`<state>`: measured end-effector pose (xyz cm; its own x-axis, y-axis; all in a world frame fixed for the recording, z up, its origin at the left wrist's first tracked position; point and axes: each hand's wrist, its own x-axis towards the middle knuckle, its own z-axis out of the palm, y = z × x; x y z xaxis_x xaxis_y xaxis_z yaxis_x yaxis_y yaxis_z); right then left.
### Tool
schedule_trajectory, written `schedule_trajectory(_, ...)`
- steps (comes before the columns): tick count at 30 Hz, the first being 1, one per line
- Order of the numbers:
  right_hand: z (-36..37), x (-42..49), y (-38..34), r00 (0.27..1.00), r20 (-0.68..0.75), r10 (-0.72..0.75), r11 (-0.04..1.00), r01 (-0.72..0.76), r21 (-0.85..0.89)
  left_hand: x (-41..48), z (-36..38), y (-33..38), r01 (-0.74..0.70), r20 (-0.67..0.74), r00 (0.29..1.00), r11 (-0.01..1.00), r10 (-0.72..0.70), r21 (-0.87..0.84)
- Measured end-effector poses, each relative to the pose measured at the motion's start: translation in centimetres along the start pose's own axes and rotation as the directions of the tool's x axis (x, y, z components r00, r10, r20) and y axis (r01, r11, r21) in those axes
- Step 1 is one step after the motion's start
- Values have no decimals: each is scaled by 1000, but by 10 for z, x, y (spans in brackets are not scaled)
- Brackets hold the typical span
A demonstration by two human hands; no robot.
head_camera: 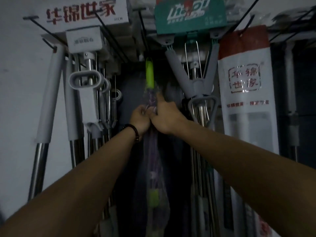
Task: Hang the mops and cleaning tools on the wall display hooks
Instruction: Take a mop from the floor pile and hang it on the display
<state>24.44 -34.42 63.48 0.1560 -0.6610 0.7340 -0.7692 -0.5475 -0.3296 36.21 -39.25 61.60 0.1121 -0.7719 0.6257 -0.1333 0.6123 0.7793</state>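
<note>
A mop with a lime-green handle tip (150, 72) and a purple shaft in clear plastic wrap (153, 161) hangs upright at the centre of the wall display. Its green tip reaches a black hook (142, 28) above. My left hand (141, 119), with a dark bead bracelet on the wrist, grips the wrapped shaft from the left. My right hand (165, 115) holds the shaft from the right, its index finger stretched up along the wrap. A second green section (153, 197) shows lower on the shaft.
White-handled squeeze mops (85, 93) hang at the left under a white box with red lettering (80, 12). A grey V-handled mop (196, 82) hangs right of centre under a green header card (189, 14). A bagged mop with a red and white label (244, 82) is far right. Black hooks (42, 29) jut from the wall.
</note>
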Motion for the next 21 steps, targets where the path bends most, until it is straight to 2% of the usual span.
schedule_trajectory(3, 7, -25, 2, 999, 50, 21, 1000, -22, 17, -17, -11, -7, 26, 34, 999, 995, -30, 96)
schedule_trajectory(6, 8, -55, -4, 991, 122, 58, 998, -53, -40, -40, -24, -12, 52, 46, 997, 987, -60, 152)
schedule_trajectory(9, 6, -84, -13, 983, 173, 60, 992, -40, -116, -69, -39, -17, 72, 135, 986, 976, -102, 207)
schedule_trajectory(12, 4, -103, -21, 967, 222, 126, 986, -97, -134, -94, -56, -18, 121, 222, 960, 967, -171, 224)
schedule_trajectory(16, 3, -121, -37, 946, 219, 241, 965, -210, -154, -118, -80, -21, 210, 285, 916, 944, -281, 256)
schedule_trajectory(21, 6, -141, -55, 936, 191, 297, 953, -276, -127, -150, -102, -9, 188, 319, 912, 954, -257, 232)
